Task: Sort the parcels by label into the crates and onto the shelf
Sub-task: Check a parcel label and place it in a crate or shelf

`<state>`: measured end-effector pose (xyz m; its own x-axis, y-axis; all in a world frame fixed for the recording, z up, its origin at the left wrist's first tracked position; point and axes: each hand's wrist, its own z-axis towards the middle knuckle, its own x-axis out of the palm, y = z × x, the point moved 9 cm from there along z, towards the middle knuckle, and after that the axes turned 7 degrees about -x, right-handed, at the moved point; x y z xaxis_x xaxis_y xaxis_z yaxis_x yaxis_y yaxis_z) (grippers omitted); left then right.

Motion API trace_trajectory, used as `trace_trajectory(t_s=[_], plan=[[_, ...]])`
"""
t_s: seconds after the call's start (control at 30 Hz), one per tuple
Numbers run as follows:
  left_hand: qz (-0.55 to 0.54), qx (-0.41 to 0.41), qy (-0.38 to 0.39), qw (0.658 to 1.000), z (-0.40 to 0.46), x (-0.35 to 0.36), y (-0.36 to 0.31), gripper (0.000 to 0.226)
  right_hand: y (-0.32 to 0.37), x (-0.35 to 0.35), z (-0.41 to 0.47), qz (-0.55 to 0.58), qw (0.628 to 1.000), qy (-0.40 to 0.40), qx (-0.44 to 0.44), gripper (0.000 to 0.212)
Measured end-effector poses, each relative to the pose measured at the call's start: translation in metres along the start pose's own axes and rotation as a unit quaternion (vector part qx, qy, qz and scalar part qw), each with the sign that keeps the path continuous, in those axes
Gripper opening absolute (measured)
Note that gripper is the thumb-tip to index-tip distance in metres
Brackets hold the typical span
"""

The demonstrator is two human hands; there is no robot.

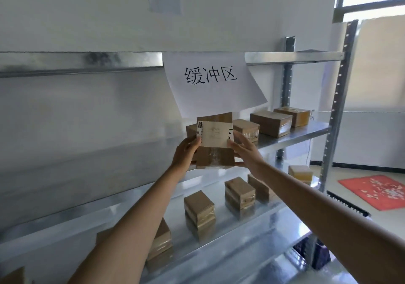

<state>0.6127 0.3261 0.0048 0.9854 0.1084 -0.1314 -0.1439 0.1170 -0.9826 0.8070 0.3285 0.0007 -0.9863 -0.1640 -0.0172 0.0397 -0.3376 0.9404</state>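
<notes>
Item under handling: one brown cardboard parcel (pixel 215 141), held at centre frame in front of the middle shelf (pixel 306 135) of a metal rack. Its broad labelled face is turned toward the camera; the white label (pixel 215 134) sits in the upper half, print too faint to read. The long axis runs near vertical, with a slight tilt.

Left hand (pixel 186 152): fingers curled round the left edge, thumb on the front face beside the label. Right hand (pixel 245 150): fingers bearing on the right edge and lower right corner, gripping. Both hands hold the parcel clear of the shelf.

Handling judgement: a stiff, taped carton, probably light, since it is held at arm's reach by the edges alone. The glossy tape across the lower face may be slippery; hold is best taken on the bare cardboard side edges.

Other parcels (pixel 270 122) rest on the same shelf at right of frame, more on the shelf below. A paper sign (pixel 211 82) hangs above the parcel.
</notes>
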Motion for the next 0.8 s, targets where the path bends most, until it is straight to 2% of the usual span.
trace_trajectory(t_s=[0.07,0.13,0.23,0.37,0.5,0.63,0.8], plan=[[-0.015,0.005,0.031,0.999,-0.003,0.028,-0.002,0.031,0.001,-0.026,-0.011,-0.010,1.000,-0.027,-0.001,0.038],[-0.007,0.010,0.052,0.999,-0.008,0.056,-0.006,0.043,0.002,-0.052,-0.023,-0.028,0.998,-0.053,0.004,0.047],[-0.016,0.006,0.078,0.997,-0.012,0.097,-0.010,0.024,0.002,-0.090,-0.039,-0.037,0.996,-0.085,0.017,0.054],[-0.012,0.005,0.137,0.990,-0.014,0.156,-0.014,0.023,0.010,-0.139,-0.060,-0.049,0.991,-0.122,0.018,0.042],[-0.019,0.020,0.177,0.984,-0.013,0.218,-0.028,0.025,0.015,-0.196,-0.076,-0.057,0.987,-0.151,0.015,0.049],[-0.030,0.022,0.198,0.980,-0.013,0.279,-0.038,0.008,0.017,-0.255,-0.089,-0.052,0.982,-0.181,0.016,0.051],[-0.024,0.024,0.222,0.974,-0.009,0.365,-0.049,0.022,0.020,-0.336,-0.099,-0.071,0.978,-0.196,0.010,0.050]])
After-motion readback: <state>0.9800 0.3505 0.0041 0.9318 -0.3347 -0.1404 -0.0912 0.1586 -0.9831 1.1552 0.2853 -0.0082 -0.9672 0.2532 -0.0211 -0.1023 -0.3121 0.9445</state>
